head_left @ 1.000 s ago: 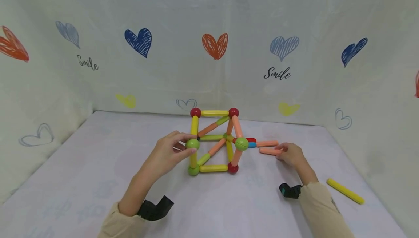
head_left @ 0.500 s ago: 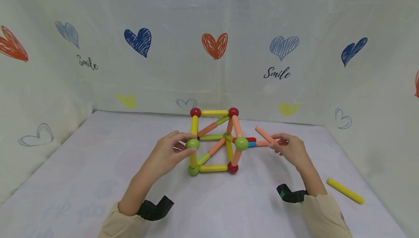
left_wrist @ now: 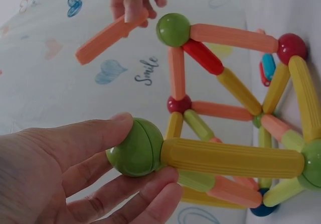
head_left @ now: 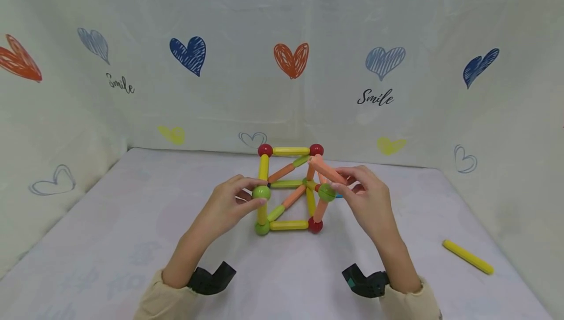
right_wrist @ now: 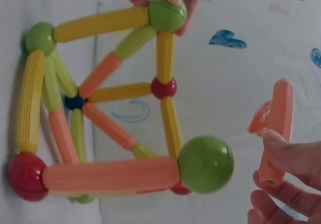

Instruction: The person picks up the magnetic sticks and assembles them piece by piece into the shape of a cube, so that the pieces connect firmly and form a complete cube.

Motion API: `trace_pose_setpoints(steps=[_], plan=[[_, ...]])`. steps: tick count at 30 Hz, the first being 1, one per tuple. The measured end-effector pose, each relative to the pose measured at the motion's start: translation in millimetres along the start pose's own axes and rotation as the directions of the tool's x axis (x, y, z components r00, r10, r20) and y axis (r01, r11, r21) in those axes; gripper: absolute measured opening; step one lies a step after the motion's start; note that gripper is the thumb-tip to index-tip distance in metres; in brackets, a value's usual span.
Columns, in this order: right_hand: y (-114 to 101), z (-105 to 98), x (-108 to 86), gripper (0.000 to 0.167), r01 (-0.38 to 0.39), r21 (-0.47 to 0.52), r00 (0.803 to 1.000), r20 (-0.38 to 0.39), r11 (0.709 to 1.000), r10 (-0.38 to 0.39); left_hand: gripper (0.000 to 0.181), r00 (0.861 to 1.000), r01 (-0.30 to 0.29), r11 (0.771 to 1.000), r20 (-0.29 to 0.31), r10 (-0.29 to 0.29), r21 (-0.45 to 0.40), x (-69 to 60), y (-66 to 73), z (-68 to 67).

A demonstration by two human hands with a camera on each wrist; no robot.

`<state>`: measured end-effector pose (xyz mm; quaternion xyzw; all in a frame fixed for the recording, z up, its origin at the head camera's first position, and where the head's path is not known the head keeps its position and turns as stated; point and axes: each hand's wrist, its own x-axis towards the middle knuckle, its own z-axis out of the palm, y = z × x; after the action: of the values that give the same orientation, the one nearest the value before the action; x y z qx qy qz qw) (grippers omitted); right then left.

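A cube-like frame of magnetic rods (head_left: 289, 225) and balls stands on the table, with yellow, orange, green and red rods. My left hand (head_left: 229, 205) pinches the green ball (left_wrist: 136, 147) at its upper front left corner, where a yellow rod (left_wrist: 233, 157) joins from below. In my right hand (head_left: 370, 200) an orange magnetic rod (right_wrist: 281, 116) is pinched between thumb and fingers near one end. That rod is held tilted in the air, just above the green ball (head_left: 327, 192) at the upper front right corner. Both wrist views show it apart from the frame.
A yellow rod (head_left: 468, 257) lies alone on the table at the right. Blue and red rods (left_wrist: 268, 67) lie beyond the frame's right side, mostly hidden by my right hand in the head view. A white curtain (head_left: 229, 100) with printed hearts hangs behind the table.
My right hand has picked up the orange rod from the table and carried it up and left to the frame's upper right corner. The left hand keeps its hold on the green ball.
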<state>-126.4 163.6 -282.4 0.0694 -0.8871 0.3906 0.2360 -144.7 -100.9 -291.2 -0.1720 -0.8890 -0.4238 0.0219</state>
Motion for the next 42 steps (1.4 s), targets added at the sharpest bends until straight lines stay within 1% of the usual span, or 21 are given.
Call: trace_pose_setpoints(steps=[4,8,13,16,19,26,28,32,38,42], plan=[[-10,14,-2.1,0.033,0.056,0.027,0.998,-0.011,0.998,-0.056,0.035,1.000,-0.004,1.000,0.001,0.004,-0.004,0.5,-0.2,0.4],[-14,27,-4.8,0.031,0.122,0.017,0.993,-0.006,0.992,-0.121,0.035,1.000,-0.016,1.000,0.002,0.016,-0.005,0.7,0.1,0.4],[-14,36,-6.7,0.029,0.178,-0.060,0.984,-0.002,0.982,-0.178,0.036,1.000,-0.020,1.000,0.005,0.020,0.005,1.0,1.0,-0.3],[-12,41,-7.3,0.028,0.209,-0.122,0.978,0.009,0.970,-0.209,0.035,1.000,-0.015,1.000,0.000,0.015,0.006,0.7,1.3,-1.4],[-10,45,-8.1,0.028,0.237,-0.158,0.971,0.009,0.958,-0.239,0.035,1.000,-0.013,1.000,0.002,0.013,-0.003,0.4,1.0,-1.9],[-7,50,-10.4,0.027,0.319,-0.219,0.945,0.003,0.922,-0.327,0.035,1.000,-0.014,1.000,0.010,0.014,-0.009,2.0,0.9,-0.4],[-7,52,-10.8,0.027,0.326,-0.229,0.942,-0.001,0.917,-0.335,0.035,1.000,-0.011,1.000,0.011,0.011,-0.004,2.5,1.1,0.0],[-8,53,-11.2,0.028,0.321,-0.229,0.943,-0.010,0.919,-0.332,0.036,1.000,-0.005,1.000,0.012,0.005,0.008,2.7,1.9,0.1],[-9,53,-11.8,0.028,0.307,-0.228,0.949,-0.001,0.924,-0.315,0.036,1.000,0.003,1.000,0.008,-0.003,0.010,2.0,2.8,0.4],[-10,53,-13.1,0.029,0.297,-0.228,0.953,0.012,0.927,-0.302,0.036,1.000,0.022,1.000,0.009,-0.022,0.010,0.7,2.4,0.4]])
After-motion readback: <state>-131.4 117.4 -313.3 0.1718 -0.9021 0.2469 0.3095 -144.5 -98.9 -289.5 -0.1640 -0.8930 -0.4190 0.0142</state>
